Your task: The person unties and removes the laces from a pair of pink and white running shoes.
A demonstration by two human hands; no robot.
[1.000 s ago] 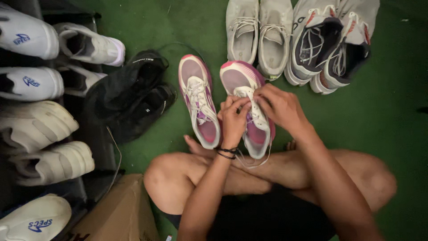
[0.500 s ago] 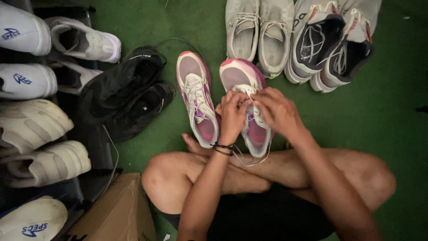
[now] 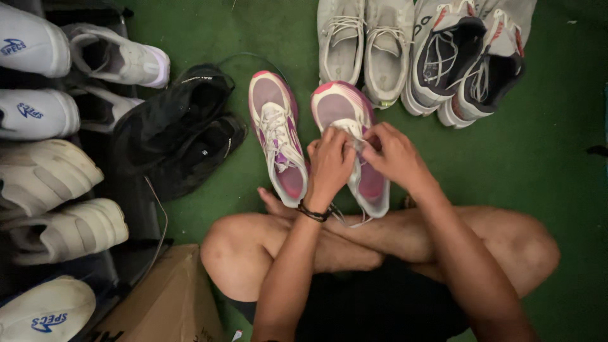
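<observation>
Sitting cross-legged on the green carpeted floor (image 3: 557, 190), the person works on the right-hand pink-and-white mesh running shoe (image 3: 348, 126), which lies toe away from them just in front of their crossed legs. The left hand (image 3: 329, 166), with a dark band at its wrist, is clenched around the white laces (image 3: 347, 130) over the tongue. The right hand (image 3: 396, 155) pinches the same laces from the other side, fingers curled tight. Both hands touch the shoe and almost meet above it.

Just beside it, on the left, lies the matching pink-and-white shoe (image 3: 277, 136), laced and untouched. Beyond them stand 2 pale grey trainers (image 3: 364, 47) and, to their right, 2 white-and-black trainers with red tabs (image 3: 465, 60). A pair of black shoes (image 3: 180, 133) lies on the left. Further left, white and cream shoes (image 3: 44, 171) sit in a row on a dark rack. A brown cardboard box (image 3: 171, 297) rests near the person's left knee.
</observation>
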